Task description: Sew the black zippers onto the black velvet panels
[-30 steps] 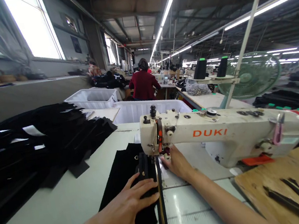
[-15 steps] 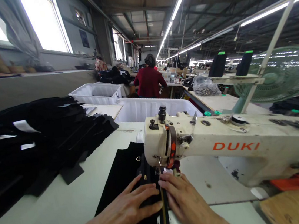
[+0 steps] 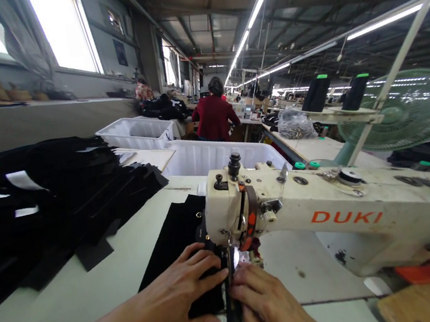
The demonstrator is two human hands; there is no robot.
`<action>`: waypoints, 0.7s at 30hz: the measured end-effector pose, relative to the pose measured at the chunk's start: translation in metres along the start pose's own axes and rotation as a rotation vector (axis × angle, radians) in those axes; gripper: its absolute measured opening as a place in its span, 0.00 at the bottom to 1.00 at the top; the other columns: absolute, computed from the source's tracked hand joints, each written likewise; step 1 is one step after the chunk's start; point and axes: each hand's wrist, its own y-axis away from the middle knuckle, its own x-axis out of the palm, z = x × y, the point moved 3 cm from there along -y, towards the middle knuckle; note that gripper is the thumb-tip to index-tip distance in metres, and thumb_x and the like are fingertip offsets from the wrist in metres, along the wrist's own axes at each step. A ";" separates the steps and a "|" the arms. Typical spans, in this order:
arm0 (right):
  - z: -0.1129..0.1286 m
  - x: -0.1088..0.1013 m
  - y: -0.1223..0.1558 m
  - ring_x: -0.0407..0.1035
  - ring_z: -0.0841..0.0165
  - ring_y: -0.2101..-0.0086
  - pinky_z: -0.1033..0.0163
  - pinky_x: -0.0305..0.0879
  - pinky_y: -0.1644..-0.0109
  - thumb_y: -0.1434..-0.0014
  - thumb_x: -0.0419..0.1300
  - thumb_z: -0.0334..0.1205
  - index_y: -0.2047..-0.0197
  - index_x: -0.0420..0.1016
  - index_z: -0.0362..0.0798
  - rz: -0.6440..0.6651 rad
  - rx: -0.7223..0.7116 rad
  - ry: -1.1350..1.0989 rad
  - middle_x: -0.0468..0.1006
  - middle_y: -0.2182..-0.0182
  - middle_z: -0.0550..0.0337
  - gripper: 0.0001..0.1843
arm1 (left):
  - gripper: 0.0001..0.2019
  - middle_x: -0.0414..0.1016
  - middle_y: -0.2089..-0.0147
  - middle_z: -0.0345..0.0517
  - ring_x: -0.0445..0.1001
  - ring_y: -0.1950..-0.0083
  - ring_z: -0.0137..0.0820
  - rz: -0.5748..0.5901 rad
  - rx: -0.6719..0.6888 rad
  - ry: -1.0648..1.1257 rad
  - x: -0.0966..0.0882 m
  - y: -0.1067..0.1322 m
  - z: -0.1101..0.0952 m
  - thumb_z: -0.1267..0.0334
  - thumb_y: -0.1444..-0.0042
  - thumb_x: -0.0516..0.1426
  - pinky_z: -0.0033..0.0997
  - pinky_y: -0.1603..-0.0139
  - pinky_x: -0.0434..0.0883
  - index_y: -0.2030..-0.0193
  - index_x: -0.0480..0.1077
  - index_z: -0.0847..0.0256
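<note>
A cream DUKI sewing machine [image 3: 328,214] stands on the pale table [image 3: 77,294]. Under its needle lies a black fabric piece [image 3: 173,237] with a black zipper strip [image 3: 233,309] along its right edge. My left hand [image 3: 178,295] lies flat on the fabric, fingers spread toward the needle. My right hand [image 3: 264,304] rests just right of the zipper strip, fingers curled down and pressing on it below the presser foot.
A big stack of black cut pieces [image 3: 43,202] fills the table's left side. White plastic bins [image 3: 214,155] stand behind the machine. A green fan [image 3: 405,111] and thread cones [image 3: 316,93] are at right. A person in a red top [image 3: 214,118] sits ahead.
My right hand has come from behind the needle area to the front, beside the zipper strip. The fabric and both hands have slid forward under the presser foot. The view shifted left.
</note>
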 end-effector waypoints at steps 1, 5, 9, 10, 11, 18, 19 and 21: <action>0.001 0.001 0.000 0.69 0.63 0.54 0.59 0.69 0.45 0.41 0.51 0.27 0.57 0.73 0.46 0.002 0.000 -0.002 0.76 0.58 0.53 0.13 | 0.29 0.71 0.41 0.51 0.69 0.40 0.44 0.007 0.008 0.003 0.000 0.001 -0.002 0.53 0.41 0.62 0.51 0.30 0.54 0.34 0.64 0.53; -0.001 0.006 0.000 0.68 0.62 0.51 0.58 0.68 0.42 0.42 0.52 0.26 0.49 0.73 0.46 -0.007 0.031 0.032 0.76 0.53 0.53 0.19 | 0.28 0.68 0.36 0.51 0.68 0.37 0.44 -0.022 0.021 -0.019 -0.002 0.005 -0.006 0.57 0.40 0.62 0.48 0.31 0.59 0.34 0.64 0.52; -0.007 0.014 0.002 0.68 0.60 0.46 0.56 0.67 0.39 0.42 0.52 0.26 0.42 0.71 0.44 -0.036 0.065 0.113 0.76 0.48 0.52 0.25 | 0.28 0.68 0.35 0.52 0.68 0.36 0.46 -0.022 -0.027 -0.023 -0.002 0.002 0.001 0.55 0.41 0.62 0.51 0.31 0.58 0.34 0.66 0.53; -0.009 0.016 0.003 0.67 0.59 0.45 0.56 0.67 0.38 0.42 0.51 0.26 0.41 0.71 0.44 -0.051 0.068 0.138 0.75 0.46 0.52 0.26 | 0.28 0.68 0.35 0.52 0.67 0.35 0.47 -0.022 -0.036 -0.018 -0.001 0.001 0.004 0.54 0.41 0.62 0.52 0.31 0.58 0.34 0.66 0.53; -0.011 0.019 0.004 0.67 0.59 0.44 0.54 0.66 0.38 0.42 0.51 0.26 0.41 0.71 0.43 -0.068 0.074 0.167 0.75 0.45 0.51 0.26 | 0.29 0.67 0.34 0.52 0.66 0.34 0.47 -0.025 -0.044 -0.011 -0.001 0.001 0.006 0.54 0.41 0.62 0.53 0.31 0.57 0.34 0.66 0.53; -0.020 0.031 0.011 0.67 0.53 0.42 0.44 0.68 0.39 0.46 0.53 0.26 0.39 0.70 0.43 -0.113 0.100 0.323 0.73 0.42 0.49 0.30 | 0.32 0.62 0.31 0.50 0.59 0.30 0.47 -0.014 -0.078 0.005 0.008 0.003 0.018 0.53 0.40 0.62 0.55 0.30 0.54 0.31 0.61 0.52; -0.020 0.031 0.011 0.67 0.53 0.42 0.44 0.68 0.39 0.46 0.53 0.27 0.39 0.70 0.43 -0.098 0.099 0.336 0.73 0.42 0.49 0.30 | 0.32 0.61 0.30 0.50 0.58 0.30 0.48 -0.018 -0.075 0.006 0.008 0.003 0.018 0.53 0.40 0.62 0.55 0.30 0.54 0.31 0.61 0.52; -0.019 0.030 0.010 0.67 0.53 0.42 0.44 0.68 0.39 0.46 0.54 0.26 0.38 0.69 0.43 -0.062 0.087 0.356 0.73 0.42 0.48 0.31 | 0.32 0.62 0.31 0.51 0.59 0.30 0.48 -0.043 -0.063 0.020 0.008 0.002 0.018 0.53 0.41 0.63 0.54 0.30 0.53 0.31 0.61 0.51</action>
